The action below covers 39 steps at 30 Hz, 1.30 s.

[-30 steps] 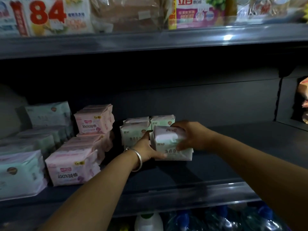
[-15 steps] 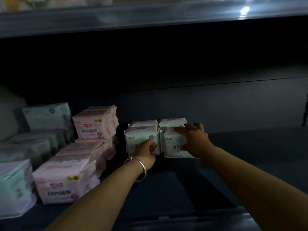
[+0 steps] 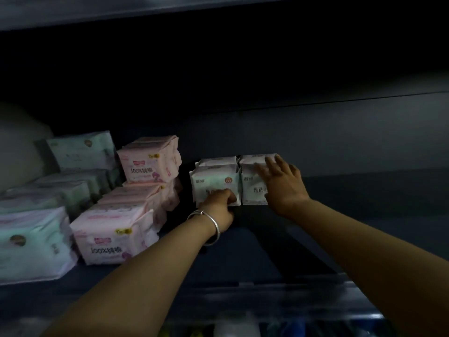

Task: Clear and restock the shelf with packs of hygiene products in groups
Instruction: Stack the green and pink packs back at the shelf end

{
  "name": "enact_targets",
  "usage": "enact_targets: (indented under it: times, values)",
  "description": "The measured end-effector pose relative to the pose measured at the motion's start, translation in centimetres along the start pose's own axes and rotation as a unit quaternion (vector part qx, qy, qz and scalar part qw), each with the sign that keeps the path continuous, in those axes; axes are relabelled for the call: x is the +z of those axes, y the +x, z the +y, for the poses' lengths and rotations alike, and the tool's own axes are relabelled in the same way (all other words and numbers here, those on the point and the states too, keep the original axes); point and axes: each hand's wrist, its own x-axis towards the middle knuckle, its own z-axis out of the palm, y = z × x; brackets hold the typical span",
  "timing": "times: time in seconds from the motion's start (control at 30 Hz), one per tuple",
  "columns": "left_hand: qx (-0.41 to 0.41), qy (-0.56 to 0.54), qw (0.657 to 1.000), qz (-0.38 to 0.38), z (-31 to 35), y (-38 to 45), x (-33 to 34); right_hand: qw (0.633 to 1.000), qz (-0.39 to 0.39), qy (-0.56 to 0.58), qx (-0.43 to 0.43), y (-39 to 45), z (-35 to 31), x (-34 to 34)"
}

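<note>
Packs (image 3: 215,183) now deeper, right hand (image 3: 283,183) flat.

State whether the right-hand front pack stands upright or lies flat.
Upright: the front pack shows its printed face forward, right hand flat against it.

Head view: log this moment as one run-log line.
left hand: grips front-left green pack | right hand: open, flat on front-right green pack | packs: side by side on shelf

right hand (image 3: 283,183) fingers now spread, pack (image 3: 252,188) upright
</note>
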Motion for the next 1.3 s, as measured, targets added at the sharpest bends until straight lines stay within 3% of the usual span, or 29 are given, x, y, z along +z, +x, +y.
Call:
enact_targets:
  times: [0.2,0.33,0.43,0.53,0.63,0.73,0.83,0.97,1.17,1.3]
  values:
    - [0.031,0.068,0.997,0.018,2.0,-5.5,-2.0,0.998,0.014,-0.004,-0.068,-7.2,-1.9,-2.5]
    - [0.076,0.054,0.992,0.084,2.6,-11.1,-3.2,0.992,0.072,0.047,-0.09,-13.4,-3.0,-3.7]
    - [0.1,0.028,0.985,0.137,2.0,-16.4,-2.7,0.983,0.121,0.087,-0.109,-18.7,-3.9,-2.6]
    - [0.099,0.019,0.985,0.142,0.8,-21.7,-0.1,0.978,0.101,0.111,-0.145,-24.4,-4.7,0.7]
    - [0.051,0.028,0.995,0.083,-0.9,-26.0,4.4,0.977,0.067,0.122,-0.163,-29.5,-5.0,5.0]
    - [0.006,0.079,0.996,-0.052,-2.9,-28.9,9.7,0.976,-0.095,0.127,-0.15,-33.6,-4.9,8.6]
    - [-0.037,0.11,0.976,-0.182,-4.2,-31.1,14.5,0.962,-0.231,0.074,-0.128,-36.2,-4.1,12.7]
    - [-0.07,0.181,0.941,-0.276,-6.0,-32.4,19.1,0.937,-0.332,0.043,-0.098,-37.6,-3.1,17.3]
    - [-0.088,0.26,0.891,-0.363,-8.9,-33.3,22.6,0.932,-0.352,0.003,-0.081,-39.1,-2.8,22.3]
    - [-0.069,0.308,0.889,-0.332,-9.6,-33.6,23.9,0.953,-0.289,-0.038,-0.086,-39.6,-3.0,24.0]
